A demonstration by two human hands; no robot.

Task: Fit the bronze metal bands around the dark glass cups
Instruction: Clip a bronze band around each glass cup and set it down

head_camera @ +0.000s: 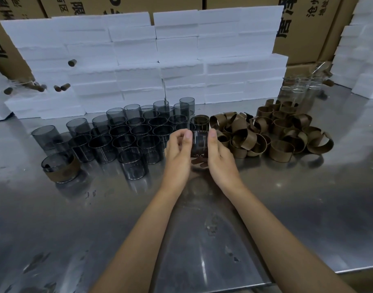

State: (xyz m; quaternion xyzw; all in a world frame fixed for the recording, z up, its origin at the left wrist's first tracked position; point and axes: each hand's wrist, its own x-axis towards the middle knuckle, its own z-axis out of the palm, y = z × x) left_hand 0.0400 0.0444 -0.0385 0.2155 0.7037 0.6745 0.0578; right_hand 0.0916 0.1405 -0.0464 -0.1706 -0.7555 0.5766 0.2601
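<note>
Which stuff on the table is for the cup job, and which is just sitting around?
For the job:
- cup in hands, held by left hand and right hand
- dark glass cups
- bronze bands
- finished banded cup

Just lying about:
- white foam blocks
- cardboard boxes
- clear glasses

Open steel tabletop (75, 229) along the near edge, either side of the forearms. Toward the far edge, blocked by crowded dark cups (122, 140) at left, heaped bronze bands (276, 132) at right, stacked foam blocks (149, 60) behind.
</note>
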